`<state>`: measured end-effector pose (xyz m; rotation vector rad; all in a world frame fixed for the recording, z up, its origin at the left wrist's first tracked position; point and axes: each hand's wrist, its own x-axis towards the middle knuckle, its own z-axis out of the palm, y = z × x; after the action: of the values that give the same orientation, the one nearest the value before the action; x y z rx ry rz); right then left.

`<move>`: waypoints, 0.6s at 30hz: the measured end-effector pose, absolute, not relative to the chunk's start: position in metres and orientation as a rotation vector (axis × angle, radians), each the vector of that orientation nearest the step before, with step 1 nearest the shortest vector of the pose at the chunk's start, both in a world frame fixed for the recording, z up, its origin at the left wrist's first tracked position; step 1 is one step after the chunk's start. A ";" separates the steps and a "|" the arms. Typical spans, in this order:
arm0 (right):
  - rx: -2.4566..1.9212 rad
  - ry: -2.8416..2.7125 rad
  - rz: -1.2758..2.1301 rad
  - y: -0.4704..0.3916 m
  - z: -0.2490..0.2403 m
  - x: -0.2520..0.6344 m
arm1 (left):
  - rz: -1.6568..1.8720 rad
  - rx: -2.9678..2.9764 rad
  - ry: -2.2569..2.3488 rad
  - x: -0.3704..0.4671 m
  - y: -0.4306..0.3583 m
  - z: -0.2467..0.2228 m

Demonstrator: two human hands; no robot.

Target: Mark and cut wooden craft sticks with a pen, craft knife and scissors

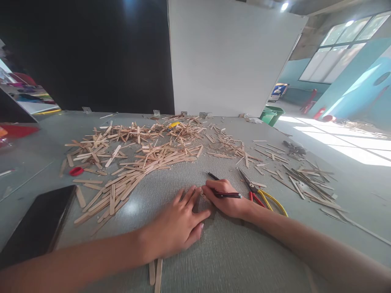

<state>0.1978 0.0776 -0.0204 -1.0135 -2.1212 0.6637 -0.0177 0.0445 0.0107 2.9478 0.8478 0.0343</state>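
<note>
My left hand lies palm down on the grey table, its fingers apart. Close to its fingertips, my right hand is closed around a dark pen. What sits between the two hands is small and partly hidden. Another dark slim object shows just behind my right hand. Scissors with one red and one yellow handle lie beside my right wrist. Two wooden sticks stick out below my left wrist.
Wooden sticks are heaped beyond my hands, with a red ring at their left. A black phone-like slab lies at the left. More sticks and a dark object are at the right. Upright panels stand behind.
</note>
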 end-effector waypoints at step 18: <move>-1.076 -2.143 0.730 0.077 -0.007 0.197 | 0.172 2.924 0.851 -0.017 0.044 0.006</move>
<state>0.1970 0.0771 -0.0067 -1.0755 -2.1435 0.7303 -0.0167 0.0437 0.0065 2.9242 0.8506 0.1719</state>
